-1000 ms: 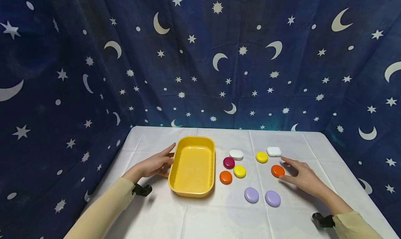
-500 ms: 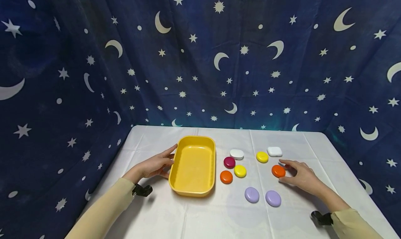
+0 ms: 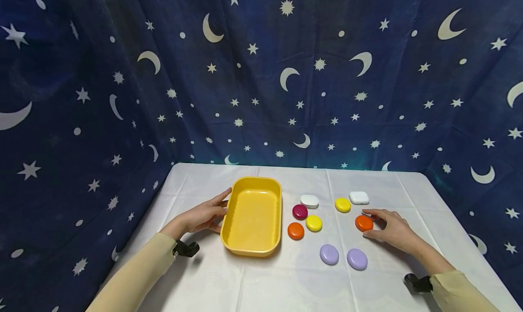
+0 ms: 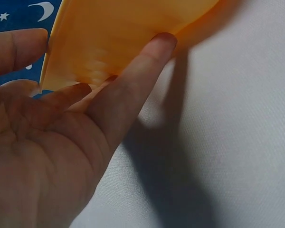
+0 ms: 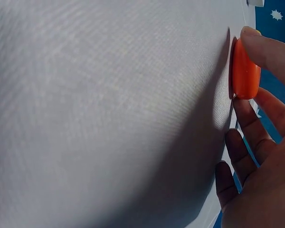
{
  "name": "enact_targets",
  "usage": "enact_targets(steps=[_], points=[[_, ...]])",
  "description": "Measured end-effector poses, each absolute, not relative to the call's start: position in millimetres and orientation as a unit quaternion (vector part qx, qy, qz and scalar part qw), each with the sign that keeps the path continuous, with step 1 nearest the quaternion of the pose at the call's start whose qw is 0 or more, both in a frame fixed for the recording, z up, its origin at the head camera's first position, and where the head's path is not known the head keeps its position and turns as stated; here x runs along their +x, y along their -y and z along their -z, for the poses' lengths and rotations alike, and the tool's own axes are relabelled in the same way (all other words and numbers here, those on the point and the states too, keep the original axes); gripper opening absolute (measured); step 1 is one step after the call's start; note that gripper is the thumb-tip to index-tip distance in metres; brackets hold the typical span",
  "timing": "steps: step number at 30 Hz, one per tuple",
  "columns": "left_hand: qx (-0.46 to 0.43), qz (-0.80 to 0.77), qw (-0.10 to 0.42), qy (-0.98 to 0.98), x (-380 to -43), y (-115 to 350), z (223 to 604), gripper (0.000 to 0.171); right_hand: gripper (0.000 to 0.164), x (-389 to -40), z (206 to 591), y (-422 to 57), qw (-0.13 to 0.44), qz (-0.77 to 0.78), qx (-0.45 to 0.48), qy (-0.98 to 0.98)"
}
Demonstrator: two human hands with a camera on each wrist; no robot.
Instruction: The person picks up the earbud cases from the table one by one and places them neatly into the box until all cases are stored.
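My left hand (image 3: 203,217) rests against the left side of a yellow rectangular tray (image 3: 225,225). In the left wrist view its fingers (image 4: 133,90) are spread over the tray's outer wall (image 4: 109,33). My right hand (image 3: 394,232) pinches a glossy orange-red rounded disc (image 3: 363,223) at the table's right. Thumb and a fingertip sit on opposite edges of this disc (image 5: 245,71) in the right wrist view, and the other fingers are loosely bent. The disc is low at the white cloth.
Beyond the right hand lie a white rounded block (image 3: 359,197) and a yellow disc (image 3: 342,205). Two lilac discs (image 3: 328,254) lie nearer. Beside the tray are a white oval piece (image 3: 309,201), a crimson disc (image 3: 300,211), a yellow disc (image 3: 313,223) and an orange disc (image 3: 296,230).
The right hand's fingers have drawn in around the orange-red disc, with the index finger coming closer to the thumb. The left hand and tray have stayed in place.
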State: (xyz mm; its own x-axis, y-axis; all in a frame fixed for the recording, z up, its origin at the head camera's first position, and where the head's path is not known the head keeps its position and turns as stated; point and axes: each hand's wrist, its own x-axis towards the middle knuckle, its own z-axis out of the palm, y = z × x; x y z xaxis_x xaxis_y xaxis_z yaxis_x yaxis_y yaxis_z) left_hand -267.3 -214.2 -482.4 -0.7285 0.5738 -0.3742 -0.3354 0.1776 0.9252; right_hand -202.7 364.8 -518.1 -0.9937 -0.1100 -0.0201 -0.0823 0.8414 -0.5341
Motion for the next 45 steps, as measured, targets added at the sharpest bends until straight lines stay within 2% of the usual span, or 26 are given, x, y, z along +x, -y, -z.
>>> enact_targets(steps=[19,45], points=[[0.079,-0.639,0.344,-0.683,-263.9,210.2,485.9,0.076,0.070,-199.7,518.6,-364.6,0.033,0.288,-0.045,-0.956],[0.074,-0.642,0.330,-0.688,-261.3,210.4,487.5,0.076,0.065,-205.4,516.7,-364.1,0.031,0.277,-0.055,-0.959]])
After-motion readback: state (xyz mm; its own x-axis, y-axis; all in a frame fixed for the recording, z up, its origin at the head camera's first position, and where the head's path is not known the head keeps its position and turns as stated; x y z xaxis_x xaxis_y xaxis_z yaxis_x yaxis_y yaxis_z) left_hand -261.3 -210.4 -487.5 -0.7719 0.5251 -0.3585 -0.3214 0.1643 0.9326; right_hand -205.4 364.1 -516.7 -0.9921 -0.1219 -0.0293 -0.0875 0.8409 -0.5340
